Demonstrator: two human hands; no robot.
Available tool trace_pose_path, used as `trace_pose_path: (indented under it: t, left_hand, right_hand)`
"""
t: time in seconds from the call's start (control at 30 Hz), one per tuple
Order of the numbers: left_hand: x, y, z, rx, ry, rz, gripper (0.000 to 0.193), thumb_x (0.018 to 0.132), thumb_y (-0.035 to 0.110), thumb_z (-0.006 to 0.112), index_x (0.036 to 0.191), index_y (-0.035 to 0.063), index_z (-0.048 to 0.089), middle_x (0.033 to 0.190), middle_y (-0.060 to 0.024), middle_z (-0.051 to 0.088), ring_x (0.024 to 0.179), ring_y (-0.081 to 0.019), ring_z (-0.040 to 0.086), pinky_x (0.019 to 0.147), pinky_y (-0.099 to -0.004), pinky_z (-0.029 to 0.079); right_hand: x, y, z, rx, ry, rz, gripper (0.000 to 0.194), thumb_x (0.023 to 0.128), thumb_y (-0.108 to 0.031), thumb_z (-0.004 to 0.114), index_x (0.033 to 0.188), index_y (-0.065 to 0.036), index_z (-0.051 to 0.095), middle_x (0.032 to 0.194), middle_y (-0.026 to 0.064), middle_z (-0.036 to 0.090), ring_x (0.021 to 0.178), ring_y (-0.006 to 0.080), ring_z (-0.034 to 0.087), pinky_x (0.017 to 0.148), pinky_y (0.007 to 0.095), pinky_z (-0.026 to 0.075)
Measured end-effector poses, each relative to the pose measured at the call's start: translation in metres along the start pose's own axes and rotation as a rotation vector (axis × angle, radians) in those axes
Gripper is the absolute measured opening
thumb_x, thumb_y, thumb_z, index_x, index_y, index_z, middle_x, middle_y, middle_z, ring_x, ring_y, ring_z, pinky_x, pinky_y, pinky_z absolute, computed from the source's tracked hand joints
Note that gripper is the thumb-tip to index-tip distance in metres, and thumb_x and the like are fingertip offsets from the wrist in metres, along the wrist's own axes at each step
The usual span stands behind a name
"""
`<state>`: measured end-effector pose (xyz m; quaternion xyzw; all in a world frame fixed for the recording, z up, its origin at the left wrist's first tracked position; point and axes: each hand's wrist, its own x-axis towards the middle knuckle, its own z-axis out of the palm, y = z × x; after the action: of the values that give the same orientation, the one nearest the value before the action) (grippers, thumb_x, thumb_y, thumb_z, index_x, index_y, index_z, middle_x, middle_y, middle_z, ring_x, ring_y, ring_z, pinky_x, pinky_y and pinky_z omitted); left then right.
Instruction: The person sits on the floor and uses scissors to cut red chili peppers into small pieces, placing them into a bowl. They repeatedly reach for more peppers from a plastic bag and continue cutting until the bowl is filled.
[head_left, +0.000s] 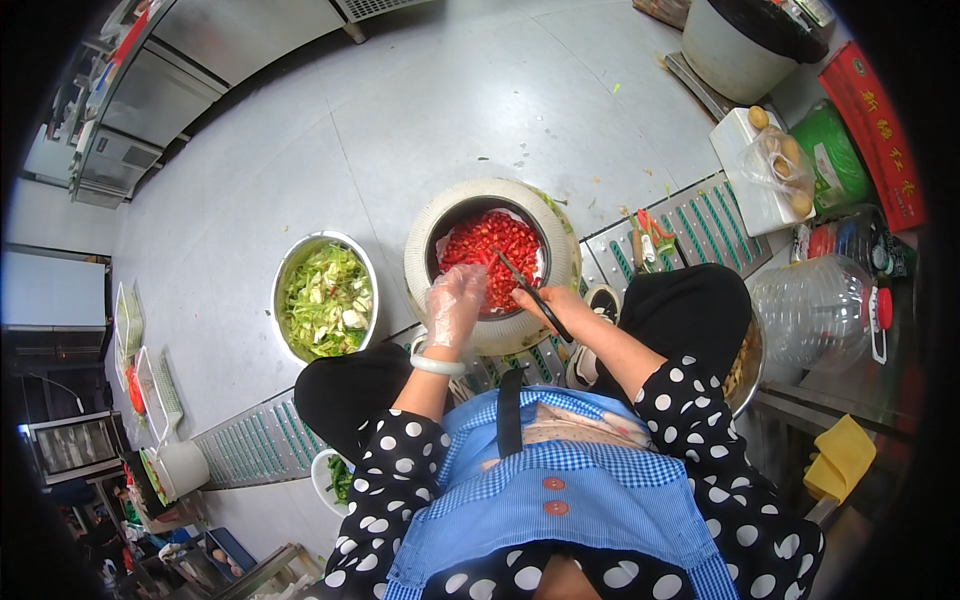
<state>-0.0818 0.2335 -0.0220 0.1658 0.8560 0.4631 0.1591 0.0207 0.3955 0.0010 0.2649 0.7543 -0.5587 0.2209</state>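
Observation:
Cut red chili peppers (480, 232) fill the middle of a round container with a wide, pale ribbed rim (427, 217) on the floor before me. Over its near edge is my left hand (457, 296), in a clear plastic glove, its fingers closed around a red chili (492, 264) that shows only in part. My right hand (555, 309) is bare and grips dark scissors (531, 289). Their blades point up and left over the peppers, close to the chili at my left fingertips.
A metal bowl of chopped greens (326, 300) stands left of the container. Slotted drain grating (259, 435) crosses the floor beneath me. To the right are chili and scallion scraps (652, 238), a white foam box (739, 154) bearing potatoes, and a large clear plastic bottle (810, 311).

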Motion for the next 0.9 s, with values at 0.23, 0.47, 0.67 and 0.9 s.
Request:
trace_pose_path:
  t: [0.23, 0.47, 0.67, 0.9]
  left_hand:
    - [0.001, 0.006, -0.006, 0.023, 0.01, -0.02, 0.02, 0.084, 0.021, 0.059, 0.09, 0.003, 0.064, 0.078, -0.0126, 0.063, 0.071, -0.0228, 0.059, 0.066, -0.0331, 0.047]
    - [0.001, 0.009, -0.005, -0.014, 0.072, 0.04, 0.017, 0.086, 0.017, 0.059, 0.088, -0.0001, 0.063, 0.071, -0.0042, 0.062, 0.063, -0.0082, 0.056, 0.058, -0.024, 0.046]
    - [0.002, 0.006, -0.006, -0.045, 0.074, 0.054, 0.014, 0.085, 0.013, 0.06, 0.087, 0.0002, 0.064, 0.072, -0.0032, 0.062, 0.063, -0.0068, 0.053, 0.057, -0.0225, 0.044]
    - [0.0, 0.01, -0.006, 0.012, 0.108, 0.117, 0.011, 0.083, 0.011, 0.061, 0.087, 0.0011, 0.065, 0.071, -0.0042, 0.062, 0.061, -0.0079, 0.053, 0.057, -0.0237, 0.044]
  right_hand:
    - [0.002, 0.007, 0.011, -0.196, 0.218, -0.166, 0.069, 0.077, -0.069, 0.046, 0.07, -0.002, 0.061, 0.054, 0.0083, 0.054, 0.052, 0.0198, 0.056, 0.052, 0.0299, 0.044]
    - [0.001, 0.005, -0.001, -0.154, -0.013, 0.012, 0.072, 0.078, -0.069, 0.042, 0.082, -0.001, 0.065, 0.07, 0.0157, 0.061, 0.072, 0.0268, 0.06, 0.068, 0.0348, 0.046]
    - [0.002, 0.005, 0.007, -0.24, 0.022, -0.053, 0.071, 0.078, -0.07, 0.04, 0.098, -0.005, 0.062, 0.083, 0.0166, 0.063, 0.083, 0.0289, 0.06, 0.073, 0.0347, 0.045]
    - [0.002, 0.003, 0.004, -0.203, -0.005, -0.007, 0.071, 0.078, -0.07, 0.04, 0.103, -0.006, 0.061, 0.088, 0.0167, 0.064, 0.087, 0.0306, 0.06, 0.076, 0.0351, 0.045]
